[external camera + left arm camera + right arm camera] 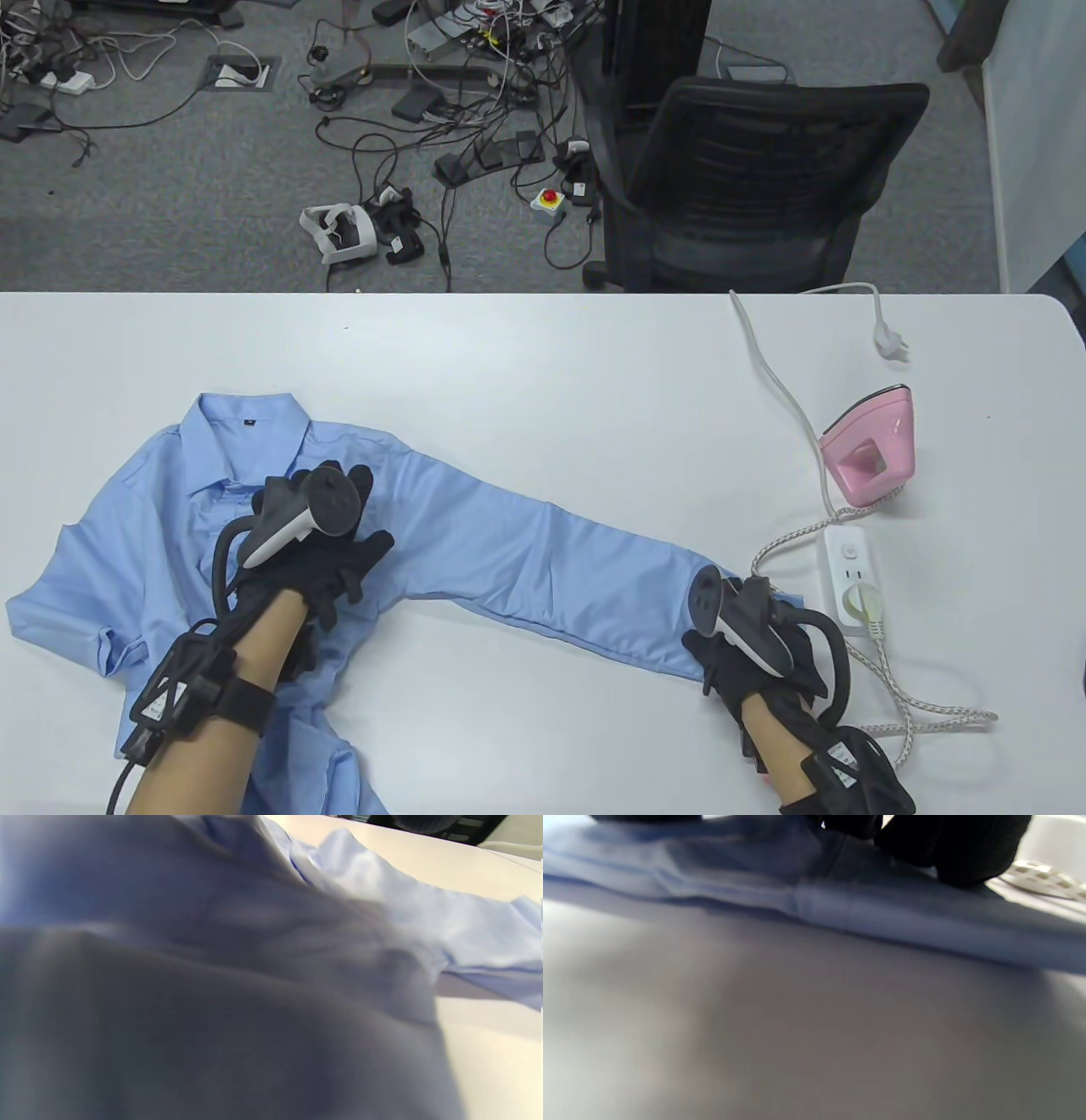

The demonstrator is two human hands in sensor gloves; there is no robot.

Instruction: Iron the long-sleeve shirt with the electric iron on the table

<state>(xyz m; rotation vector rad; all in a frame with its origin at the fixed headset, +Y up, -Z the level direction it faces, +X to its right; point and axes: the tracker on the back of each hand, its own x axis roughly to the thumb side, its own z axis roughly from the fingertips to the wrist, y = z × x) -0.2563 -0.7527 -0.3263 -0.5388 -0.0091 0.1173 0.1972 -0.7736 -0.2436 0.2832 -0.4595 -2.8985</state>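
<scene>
A light blue long-sleeve shirt (170,526) lies on the white table (543,365), with one sleeve (560,560) stretched out to the right. My left hand (339,543) rests flat with spread fingers on the shirt's chest near the shoulder. My right hand (747,637) sits on the sleeve cuff (785,604). In the right wrist view its gloved fingertips (958,853) touch the top of the cuff (903,921), which lies flat; whether they grip it I cannot tell. The pink iron (874,450) stands on its heel at the right, apart from both hands. The left wrist view shows only blurred shirt fabric (424,916).
A white power strip (853,573) lies just right of the cuff, with the iron's braided cord (925,713) plugged in and looping toward the front edge. A loose white cable and plug (891,340) lie at the back right. A black office chair (747,187) stands behind the table.
</scene>
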